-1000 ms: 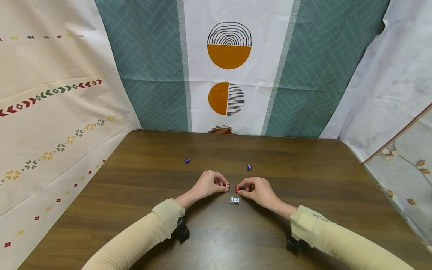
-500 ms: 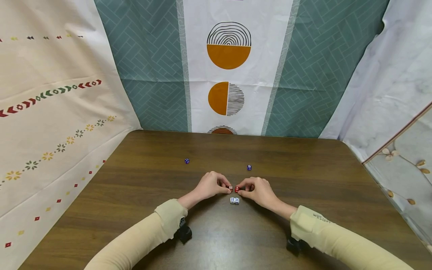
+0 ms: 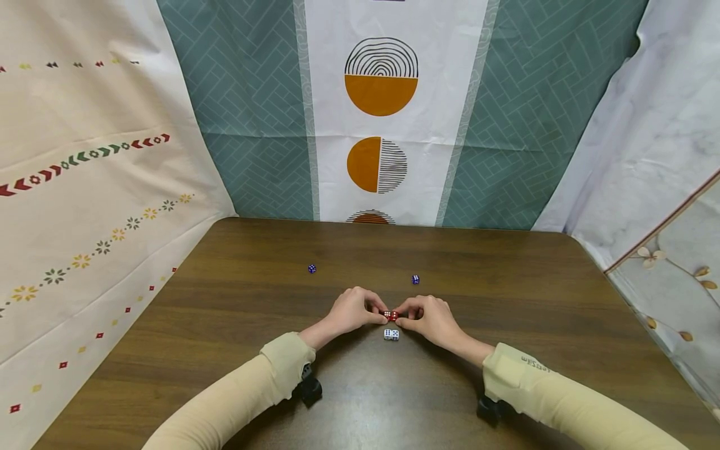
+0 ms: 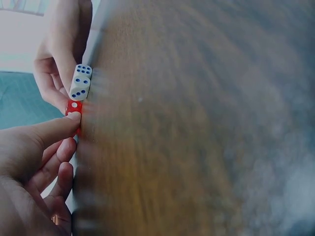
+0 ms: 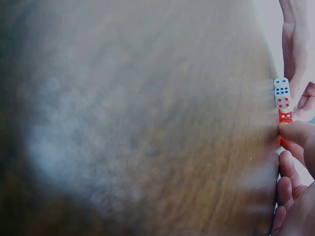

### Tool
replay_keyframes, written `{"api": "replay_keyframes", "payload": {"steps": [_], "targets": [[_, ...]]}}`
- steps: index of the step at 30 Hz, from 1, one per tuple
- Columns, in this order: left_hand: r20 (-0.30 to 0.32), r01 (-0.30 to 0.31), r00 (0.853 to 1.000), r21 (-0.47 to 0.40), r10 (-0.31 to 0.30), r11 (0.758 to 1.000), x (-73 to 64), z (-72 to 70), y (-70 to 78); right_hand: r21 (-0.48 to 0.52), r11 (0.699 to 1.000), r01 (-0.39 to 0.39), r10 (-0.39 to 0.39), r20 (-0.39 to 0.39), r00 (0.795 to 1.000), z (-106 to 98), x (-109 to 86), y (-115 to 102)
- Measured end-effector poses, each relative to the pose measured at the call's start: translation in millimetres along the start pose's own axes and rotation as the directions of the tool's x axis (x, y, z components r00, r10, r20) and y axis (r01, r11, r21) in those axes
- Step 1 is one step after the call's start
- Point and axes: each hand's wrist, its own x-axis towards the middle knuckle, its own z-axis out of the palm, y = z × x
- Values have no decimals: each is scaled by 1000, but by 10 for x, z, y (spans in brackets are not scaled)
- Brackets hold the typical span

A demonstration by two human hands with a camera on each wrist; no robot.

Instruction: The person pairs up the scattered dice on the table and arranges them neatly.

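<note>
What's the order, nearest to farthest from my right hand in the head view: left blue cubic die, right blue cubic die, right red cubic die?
1. Right red cubic die: pinched by your right hand.
2. Right blue cubic die: just beyond that hand.
3. Left blue cubic die: off leftward, beyond your left hand.

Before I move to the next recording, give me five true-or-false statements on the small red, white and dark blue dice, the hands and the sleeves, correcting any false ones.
1. The left hand pinches a small red cube-shaped die with white pips. True.
2. The right hand holds nothing. False: it pinches a second red die.
3. Two white cube-shaped dice lie nearer the person than the red dice. True.
4. A dark blue cube-shaped die touches the other dark blue die. False: they lie apart.
5. Both fabric sleeves are pale yellow. True.
</note>
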Motion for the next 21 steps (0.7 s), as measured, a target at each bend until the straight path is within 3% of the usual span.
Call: {"api": "replay_keyframes", "payload": {"steps": [21], "targets": [[-2, 1, 1000, -1, -1, 1000, 1, 1, 10, 1, 1000, 1, -1, 4, 1000, -10, 3, -5]]}}
